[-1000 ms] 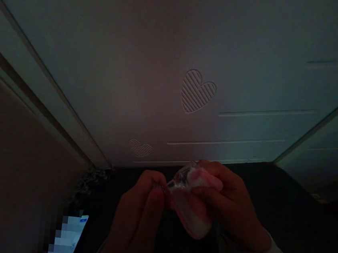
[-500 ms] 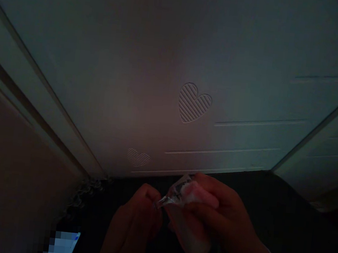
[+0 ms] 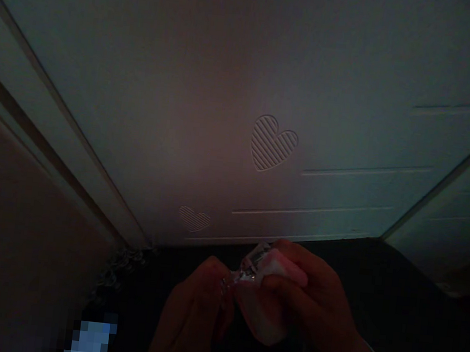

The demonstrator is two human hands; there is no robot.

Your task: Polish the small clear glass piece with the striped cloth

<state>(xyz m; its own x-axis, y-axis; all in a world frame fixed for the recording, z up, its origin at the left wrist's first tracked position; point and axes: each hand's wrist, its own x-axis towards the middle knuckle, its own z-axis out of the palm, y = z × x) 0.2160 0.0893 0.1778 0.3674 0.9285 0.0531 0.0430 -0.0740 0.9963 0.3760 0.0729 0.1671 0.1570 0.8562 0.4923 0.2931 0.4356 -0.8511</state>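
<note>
In dim light, my right hand [image 3: 318,302] is closed round a soft-looking pink and white item [image 3: 278,267], pinched between thumb and fingers. A crinkled clear plastic wrapper [image 3: 250,270] stretches from that item towards the left. My left hand [image 3: 200,301] pinches the wrapper's left end, its fingers closed. Below, a larger pale pink piece [image 3: 264,316] hangs under the right hand; whether it is joined to the upper item cannot be made out.
A pale panel [image 3: 162,107] with engraved hearts and lines rises ahead. Beneath the hands lies a dark surface [image 3: 358,278]. A blurred bright bluish rectangle [image 3: 89,342] is at the lower left, near a frilly edge [image 3: 113,269].
My left hand has moved slightly right, closer to the right hand, and the wrapper between them is more bunched. The larger pale piece has shifted a little up and left.
</note>
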